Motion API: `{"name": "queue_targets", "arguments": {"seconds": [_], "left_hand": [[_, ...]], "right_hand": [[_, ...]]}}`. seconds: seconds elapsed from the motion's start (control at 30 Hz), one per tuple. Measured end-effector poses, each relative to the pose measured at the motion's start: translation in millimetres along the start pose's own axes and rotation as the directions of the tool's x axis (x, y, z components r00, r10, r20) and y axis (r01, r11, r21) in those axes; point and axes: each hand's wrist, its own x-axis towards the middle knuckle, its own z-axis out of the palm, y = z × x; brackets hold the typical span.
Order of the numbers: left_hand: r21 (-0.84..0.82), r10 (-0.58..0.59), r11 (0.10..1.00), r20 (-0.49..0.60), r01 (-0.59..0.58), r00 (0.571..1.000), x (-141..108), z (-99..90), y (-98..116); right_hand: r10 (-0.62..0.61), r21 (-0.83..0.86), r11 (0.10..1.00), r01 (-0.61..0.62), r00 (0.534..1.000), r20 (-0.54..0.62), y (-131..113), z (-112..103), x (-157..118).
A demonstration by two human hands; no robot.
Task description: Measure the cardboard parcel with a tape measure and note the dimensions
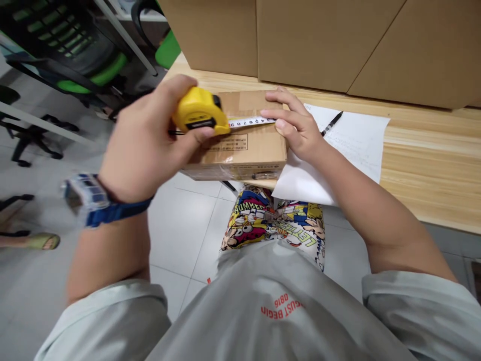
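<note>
My left hand (pixel 150 133) is wrapped round a yellow tape measure (pixel 197 109) at the left end of a small cardboard box (pixel 259 145). The white blade (pixel 248 122) is pulled out to the right across the top of the box. At the blade's far end, the fingers of my right hand (pixel 296 123) pinch its tip near the box's right edge. Printed text and clear packing tape show on the box, which lies at the table's front edge. Right of it is a sheet of paper (pixel 356 143) with a black pen (pixel 332 123) on it.
Large cardboard boxes (pixel 308 40) stand along the back of the wooden table (pixel 424 160). Green and black office chairs (pixel 90 75) are at the upper left. Another person's foot in a green slipper (pixel 43 241) shows at the far left.
</note>
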Motion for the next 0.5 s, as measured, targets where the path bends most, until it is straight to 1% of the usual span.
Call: {"name": "queue_targets", "arguments": {"seconds": [0.03,0.13,0.27,0.37,0.5], "left_hand": [[-0.012,0.029,1.000,0.029,-0.029,0.999,6.5,6.3,9.3],[-0.031,0.026,0.999,0.127,-0.022,0.992,24.2,22.2,38.0],[-0.027,0.013,1.000,0.201,-0.008,0.979,38.5,31.7,68.0],[-0.011,-0.004,1.000,0.221,0.007,0.975,41.1,33.9,77.8],[-0.077,0.031,0.997,0.185,-0.017,0.982,37.8,38.2,74.5]], "right_hand": [[-0.014,-0.007,1.000,0.014,1.000,-0.001,1.5,0.9,0.0],[-0.033,-0.012,0.999,0.033,0.999,0.001,3.9,4.2,-0.8],[-0.016,0.051,0.999,0.016,1.000,0.000,-0.8,7.2,-2.5],[0.045,0.141,0.989,-0.047,0.999,0.017,-6.6,1.3,-0.6],[0.104,0.296,0.950,-0.097,0.995,-0.008,-10.3,-14.8,4.4]]}}
